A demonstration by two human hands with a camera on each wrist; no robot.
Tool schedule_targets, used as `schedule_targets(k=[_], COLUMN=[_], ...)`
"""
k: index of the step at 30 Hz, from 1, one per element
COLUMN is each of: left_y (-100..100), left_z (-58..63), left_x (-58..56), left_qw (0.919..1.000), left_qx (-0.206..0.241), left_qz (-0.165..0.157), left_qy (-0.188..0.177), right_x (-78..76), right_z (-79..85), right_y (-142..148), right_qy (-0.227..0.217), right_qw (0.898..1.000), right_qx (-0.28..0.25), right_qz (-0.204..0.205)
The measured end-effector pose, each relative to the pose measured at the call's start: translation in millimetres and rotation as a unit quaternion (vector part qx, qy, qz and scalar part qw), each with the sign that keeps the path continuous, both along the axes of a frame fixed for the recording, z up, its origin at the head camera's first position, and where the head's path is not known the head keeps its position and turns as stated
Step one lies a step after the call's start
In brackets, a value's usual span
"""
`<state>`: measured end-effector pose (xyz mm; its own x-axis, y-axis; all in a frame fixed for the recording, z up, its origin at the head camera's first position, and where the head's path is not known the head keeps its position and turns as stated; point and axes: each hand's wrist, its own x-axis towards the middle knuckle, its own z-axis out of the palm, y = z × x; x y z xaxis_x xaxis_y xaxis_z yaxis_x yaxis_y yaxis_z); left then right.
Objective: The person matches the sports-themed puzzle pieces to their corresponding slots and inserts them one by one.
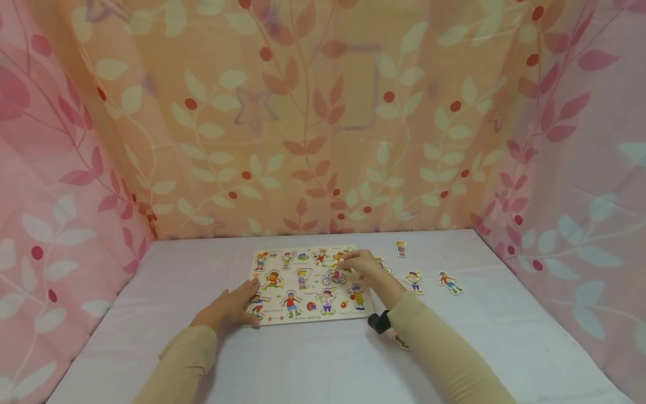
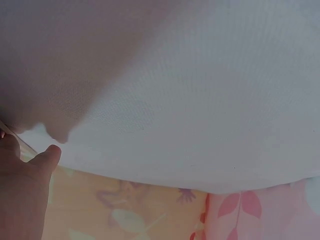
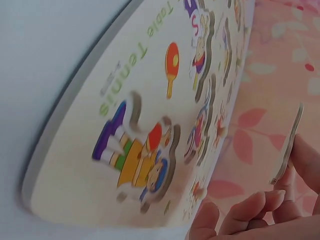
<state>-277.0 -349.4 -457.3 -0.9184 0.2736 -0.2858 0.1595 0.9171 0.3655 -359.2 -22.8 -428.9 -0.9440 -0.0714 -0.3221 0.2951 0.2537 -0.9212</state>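
A pale wooden puzzle board [image 1: 348, 317] printed with sports figures and words lies flat on the table. My left hand [image 1: 233, 304] rests at the board's left edge, thumb spread from the fingers; only part of this hand [image 2: 25, 185] shows in the left wrist view. Over the board's upper right, my right hand [image 1: 364, 265] pinches a thin wooden puzzle piece [image 3: 287, 145] between thumb and fingers. The right wrist view gives that piece nearly edge-on, clear of the board's surface. Nearer that camera is the table tennis figure [image 3: 137, 160] on the board.
Right of the board lie loose figure pieces: one in yellow hair [image 1: 401, 248], one in a purple cap [image 1: 413, 281] and one in blue and red [image 1: 450, 282]. Another piece [image 1: 401, 341] is partly hidden by the right sleeve. Patterned curtains [image 1: 313, 123] enclose the table.
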Motion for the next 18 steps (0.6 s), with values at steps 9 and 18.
schedule_targets(k=[9,18], left_y=[0,-1], left_z=[0.4,-1.5], left_x=[-0.1,-1.7], left_qw=[1.0,1.0], left_qx=[-0.001,0.0], left_qz=[-0.004,-0.008], left_qy=[0.001,0.005], right_x=[1.3,0.9], right_z=[0.1,-7.8], right_y=[-20,-39], right_qy=[0.013,0.036], right_qw=[1.0,0.998], right_qx=[0.0,0.008], right_qz=[0.01,0.044])
